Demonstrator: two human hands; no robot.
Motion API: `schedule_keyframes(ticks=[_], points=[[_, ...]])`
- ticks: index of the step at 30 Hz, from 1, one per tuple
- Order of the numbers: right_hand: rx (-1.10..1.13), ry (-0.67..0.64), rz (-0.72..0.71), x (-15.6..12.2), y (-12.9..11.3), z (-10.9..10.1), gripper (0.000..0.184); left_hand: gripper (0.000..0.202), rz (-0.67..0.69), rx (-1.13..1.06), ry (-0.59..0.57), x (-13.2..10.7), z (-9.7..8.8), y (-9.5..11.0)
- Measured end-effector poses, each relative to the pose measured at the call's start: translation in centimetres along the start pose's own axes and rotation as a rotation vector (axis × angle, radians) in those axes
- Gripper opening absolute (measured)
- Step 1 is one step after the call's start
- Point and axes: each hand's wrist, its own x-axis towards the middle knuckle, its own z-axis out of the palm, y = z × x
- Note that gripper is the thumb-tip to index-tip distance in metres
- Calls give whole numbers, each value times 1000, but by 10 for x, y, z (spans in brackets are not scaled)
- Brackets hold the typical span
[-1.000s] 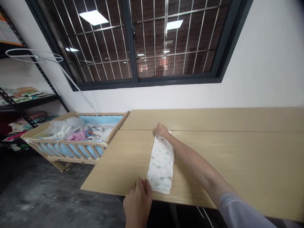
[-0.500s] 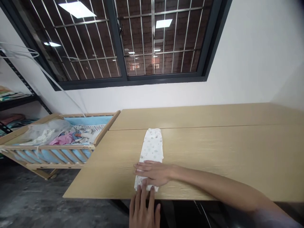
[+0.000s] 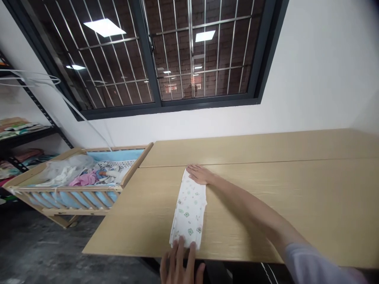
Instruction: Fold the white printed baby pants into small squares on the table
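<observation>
Seen from the head camera, a long folded white baby cloth point(image 3: 188, 211) with small green and orange print lies flat on the light wooden counter point(image 3: 325, 197); its long edges run away from the person, and its far end sits just short of the seam point(image 3: 296, 161) between two counter panels. The right hand point(image 3: 200, 174) lies flat at that far end, its fingers point(image 3: 195, 169) together and pointing left, the fingertips at the cloth's top corner and not clamped on it; the arm crosses the counter from a grey sleeve point(image 3: 308, 264) at the lower right. The left hand point(image 3: 180, 266) is cut off by the bottom of the frame at the near end of the cloth; its fingers point(image 3: 180, 252) are spread apart, their tips at the cloth's near edge, with no grip on it. Beyond the counter's left end stands a wooden baby crib point(image 3: 68, 207) with blue padding, holding a pink garment point(image 3: 84, 180) among other clothes; a black metal shelf point(image 3: 26, 136) with folded clothes point(image 3: 17, 130) stands behind it, below a barred window point(image 3: 204, 39).
</observation>
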Motion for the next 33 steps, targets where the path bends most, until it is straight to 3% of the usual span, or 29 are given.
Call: schedule_keyframes(ticks=[4, 7, 10, 13, 16, 18, 20, 23, 25, 27, 30, 33], points=[[53, 199, -161, -53, -66, -5, 44, 28, -114, -118, -116, 23, -16, -28], [166, 34, -370, -112, -117, -10, 37, 31, 43, -249, -138, 39, -21, -56], [184, -64, -460, -165, -147, -7, 45, 40, 227, -341, -149, 43, -19, -70], [128, 5, -401, -203, -157, 11, 56, 35, 299, -363, -113, 37, -20, -65], [85, 108, -336, -229, -161, 29, 39, 26, 301, -426, -85, 31, -29, -49], [118, 166, -310, -242, -166, 29, 35, 34, 284, -495, -99, 31, -38, -39], [233, 196, -230, -250, -172, 15, 31, 38, 265, -547, -113, 39, -47, -32], [484, 202, -11, -243, -173, -24, 23, 30, 210, -586, -67, 67, -47, -32], [602, 234, 107, -222, -160, -46, 21, 23, 135, -606, -27, 96, -35, -38], [677, 302, 179, -190, -135, -54, 22, 18, 34, -622, -77, 130, -14, -48], [844, 422, 277, -129, -85, -41, 34, 19, -135, -634, -276, 182, 28, -62], [957, 556, 424, -75, -41, -13, 30, 22, -215, -614, -349, 220, 74, -68]])
